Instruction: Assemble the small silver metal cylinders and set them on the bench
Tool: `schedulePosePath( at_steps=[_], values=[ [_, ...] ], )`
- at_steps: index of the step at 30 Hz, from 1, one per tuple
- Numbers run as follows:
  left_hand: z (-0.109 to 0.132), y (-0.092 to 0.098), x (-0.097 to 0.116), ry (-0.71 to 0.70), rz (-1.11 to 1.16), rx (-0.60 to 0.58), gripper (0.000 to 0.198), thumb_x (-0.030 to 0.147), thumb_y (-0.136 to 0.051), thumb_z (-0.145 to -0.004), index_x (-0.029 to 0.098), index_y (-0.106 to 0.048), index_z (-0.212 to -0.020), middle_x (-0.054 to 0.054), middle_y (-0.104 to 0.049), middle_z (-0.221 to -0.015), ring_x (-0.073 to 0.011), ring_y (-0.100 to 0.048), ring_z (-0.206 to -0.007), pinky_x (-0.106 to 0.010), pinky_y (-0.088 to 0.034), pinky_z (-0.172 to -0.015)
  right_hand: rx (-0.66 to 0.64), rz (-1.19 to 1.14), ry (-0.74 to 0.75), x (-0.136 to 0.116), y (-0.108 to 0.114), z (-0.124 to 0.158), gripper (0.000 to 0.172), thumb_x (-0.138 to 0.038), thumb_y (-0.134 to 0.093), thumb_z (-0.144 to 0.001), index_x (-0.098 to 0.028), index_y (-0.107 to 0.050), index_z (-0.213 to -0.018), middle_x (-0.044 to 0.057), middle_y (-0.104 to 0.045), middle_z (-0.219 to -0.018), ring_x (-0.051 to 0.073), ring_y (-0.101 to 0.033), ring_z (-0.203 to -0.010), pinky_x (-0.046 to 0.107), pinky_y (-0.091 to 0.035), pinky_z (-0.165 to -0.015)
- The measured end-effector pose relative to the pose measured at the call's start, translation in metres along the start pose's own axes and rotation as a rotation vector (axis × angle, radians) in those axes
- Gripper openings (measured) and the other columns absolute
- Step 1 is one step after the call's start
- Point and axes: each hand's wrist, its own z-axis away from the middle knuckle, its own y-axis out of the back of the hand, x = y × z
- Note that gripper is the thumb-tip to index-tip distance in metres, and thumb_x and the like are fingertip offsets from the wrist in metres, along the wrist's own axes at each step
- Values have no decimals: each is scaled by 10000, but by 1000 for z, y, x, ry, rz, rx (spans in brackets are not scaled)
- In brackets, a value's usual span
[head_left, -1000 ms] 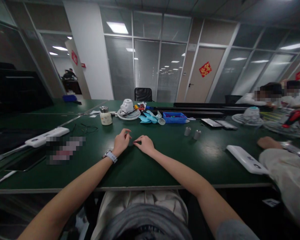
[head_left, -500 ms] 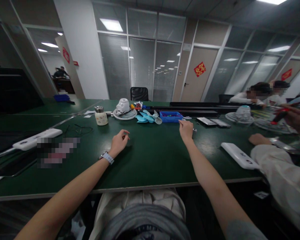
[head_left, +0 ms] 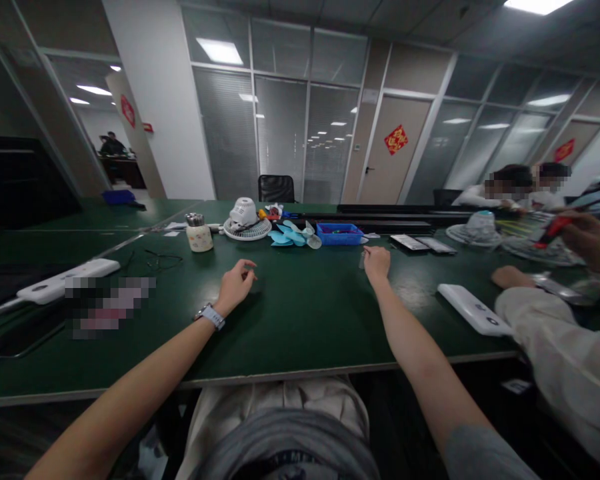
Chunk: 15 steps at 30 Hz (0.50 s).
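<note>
My left hand (head_left: pixel 237 287) hovers over the green table (head_left: pixel 290 320), fingers loosely curled and apart, with nothing visible in it. On its wrist is a watch. My right hand (head_left: pixel 377 264) is closed in a pinch, just on the near side of a blue tray (head_left: pixel 340 235) of small parts. A small see-through piece (head_left: pixel 363 260) shows at its fingertips; its kind is too small to make out. Light-blue fan blades (head_left: pixel 289 235) lie left of the tray. Beside them sits a white fan (head_left: pixel 245 215) with its grille on the table.
A cream flask (head_left: pixel 200 235) stands at the left. White power strips (head_left: pixel 70 280) lie on both sides. A co-worker's hand (head_left: pixel 587 240) holds a red-and-black tool at the right. Dark long bars (head_left: pixel 395 220) lie along the back, with two flat devices (head_left: pixel 423 244) before them.
My right hand has drawn slightly back from the blue tray toward me, and the see-through piece now shows at its fingers. My left hand has hardly moved.
</note>
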Motion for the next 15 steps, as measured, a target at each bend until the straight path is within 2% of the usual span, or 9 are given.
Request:
schedulePosePath(
  at_steps=[15],
  values=[
    [1, 2, 3, 4, 3, -1, 256, 280, -479, -806, 215, -584, -1029, -11, -726, -753, -164, -637, -614, -257, -438, -618, -48, 34, -76, 1, 0, 0, 372, -233, -411, -907, -110, -718, -1078, 202, -705, -938, 251, -628, -876, 356, -425, -815]
  ],
)
